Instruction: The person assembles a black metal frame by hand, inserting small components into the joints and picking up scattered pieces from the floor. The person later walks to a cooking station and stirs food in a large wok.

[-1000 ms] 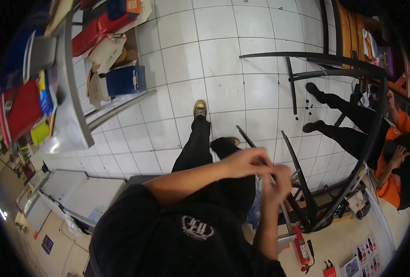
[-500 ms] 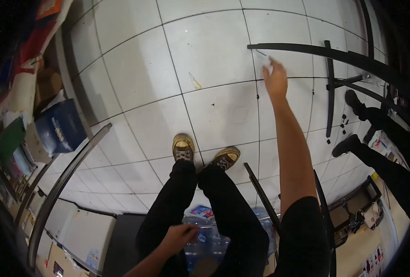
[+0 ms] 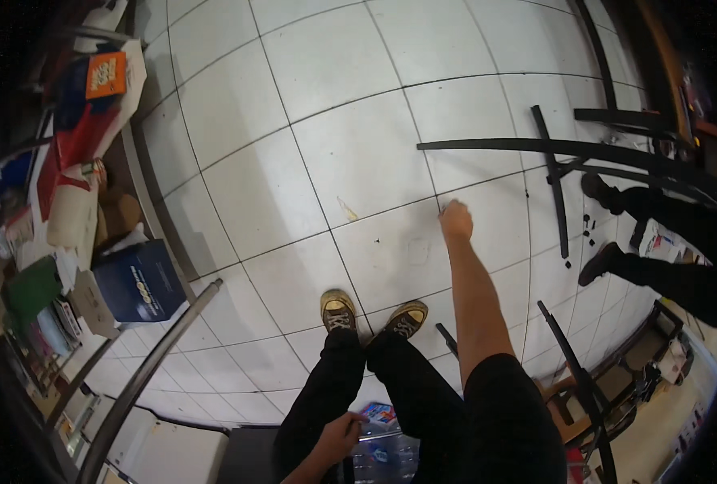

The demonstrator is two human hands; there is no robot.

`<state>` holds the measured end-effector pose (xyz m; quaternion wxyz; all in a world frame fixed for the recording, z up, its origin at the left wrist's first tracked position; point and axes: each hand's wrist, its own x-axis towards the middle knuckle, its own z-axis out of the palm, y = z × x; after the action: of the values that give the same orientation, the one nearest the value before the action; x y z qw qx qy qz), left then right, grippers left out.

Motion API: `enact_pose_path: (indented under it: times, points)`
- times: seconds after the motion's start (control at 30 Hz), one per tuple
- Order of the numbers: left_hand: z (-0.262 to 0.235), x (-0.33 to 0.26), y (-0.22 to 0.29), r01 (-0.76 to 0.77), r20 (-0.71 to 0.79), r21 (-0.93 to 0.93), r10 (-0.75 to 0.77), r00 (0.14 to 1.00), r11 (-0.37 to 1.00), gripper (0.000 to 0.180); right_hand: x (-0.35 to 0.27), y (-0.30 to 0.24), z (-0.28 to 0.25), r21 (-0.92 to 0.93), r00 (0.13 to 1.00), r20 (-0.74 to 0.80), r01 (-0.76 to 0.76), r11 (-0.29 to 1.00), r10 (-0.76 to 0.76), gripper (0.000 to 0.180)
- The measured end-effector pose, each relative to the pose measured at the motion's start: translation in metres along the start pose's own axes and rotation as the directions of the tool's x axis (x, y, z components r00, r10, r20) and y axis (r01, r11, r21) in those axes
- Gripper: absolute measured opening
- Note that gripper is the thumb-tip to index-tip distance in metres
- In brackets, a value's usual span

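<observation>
From over here I see a blue box [image 3: 142,282] at the left side of the frame. Near the bottom middle, the left hand [image 3: 338,442] pinches a thin rod [image 3: 384,436]. The rod pokes out to the right, above some clear bottles [image 3: 378,465]. Just right of the middle, the right hand [image 3: 457,221] is out over the floor. Its fingers look bunched up, but I cannot tell if they pinch anything. Above it, a long bar [image 3: 487,144] runs to the right and crosses a short bar [image 3: 555,194]. Little black bits [image 3: 588,228] lie loose at the right, by a helper's legs [image 3: 669,268].

The rod is in the hand and not put on anything. The bits look unused to me. How much is left, I cannot tell.

Half a second ago a little stick poked out of the right hand's fingers; now none shows. The left hand still has its rod.
</observation>
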<state>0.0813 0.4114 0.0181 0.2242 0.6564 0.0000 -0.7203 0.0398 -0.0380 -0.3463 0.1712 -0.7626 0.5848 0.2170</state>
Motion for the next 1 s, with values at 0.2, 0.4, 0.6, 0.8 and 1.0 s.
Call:
enact_pose_path:
  times: [0.2,0.4,0.6,0.8,1.0]
  points:
    - [0.018,0.004,-0.041,-0.009,-0.013,0.022,0.01,1.0,1.0,0.02,-0.081,0.061,0.026,0.371,0.987,-0.038,-0.133,0.919,0.158,0.028]
    - [0.036,0.007,-0.02,-0.044,0.0,0.037,0.044,0.999,0.998,0.02,-0.103,0.057,0.051,0.569,0.957,-0.239,0.0,0.823,0.165,0.03]
    - [0.037,0.005,-0.027,0.027,0.075,0.082,-0.033,0.997,0.996,0.02,-0.074,0.043,0.089,0.458,0.928,-0.207,-0.188,0.869,0.311,0.032]
    - [0.041,0.008,-0.035,0.076,0.09,0.147,-0.089,0.992,0.986,0.021,-0.105,0.003,0.085,0.433,0.907,-0.241,-0.218,0.875,0.345,0.025]
    - [0.04,0.002,-0.005,0.116,0.095,0.187,-0.136,0.986,0.975,0.02,-0.139,0.011,0.057,0.257,0.973,0.017,-0.227,0.94,0.23,0.032]
